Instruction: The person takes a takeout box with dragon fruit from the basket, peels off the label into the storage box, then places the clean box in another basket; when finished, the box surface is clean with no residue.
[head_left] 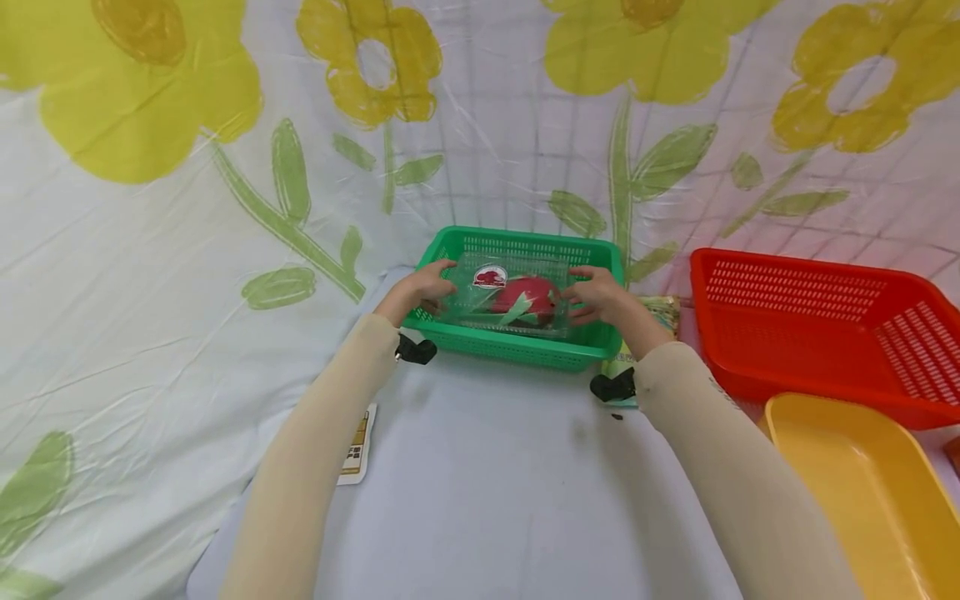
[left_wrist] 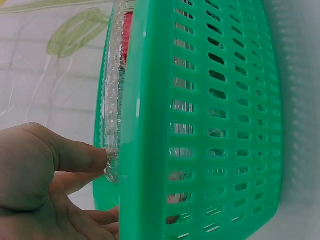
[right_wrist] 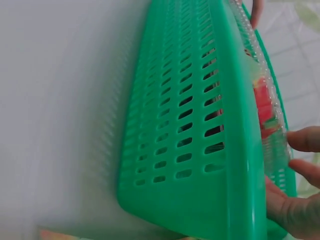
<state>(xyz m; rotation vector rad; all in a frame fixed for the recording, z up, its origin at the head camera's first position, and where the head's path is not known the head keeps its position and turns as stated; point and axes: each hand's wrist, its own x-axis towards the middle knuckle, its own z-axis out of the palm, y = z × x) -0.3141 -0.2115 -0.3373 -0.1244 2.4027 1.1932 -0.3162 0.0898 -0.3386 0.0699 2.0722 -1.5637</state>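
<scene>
A clear plastic clamshell box (head_left: 472,304) with a round red-and-white label lies in the green basket (head_left: 510,353). Through its lid shows a pink dragon fruit (head_left: 525,300) with green scales. My left hand (head_left: 422,292) pinches the box's left end, thumb on the lid's edge (left_wrist: 112,165) and other fingers lower inside the basket. At the opposite end, my right hand (head_left: 597,297) holds the box with spread, bent fingers. In the right wrist view, two fingertips meet the lid's edge, and lower fingers are partly hidden behind the basket wall.
A red basket (head_left: 795,333) stands to the right, with a yellow tray (head_left: 847,467) in front of it. Beside the green basket lies a printed packet (head_left: 663,312), partly covered by my right arm. A white-and-brown packet (head_left: 358,450) lies by my left forearm. Flowered cloth (head_left: 495,167) hangs behind.
</scene>
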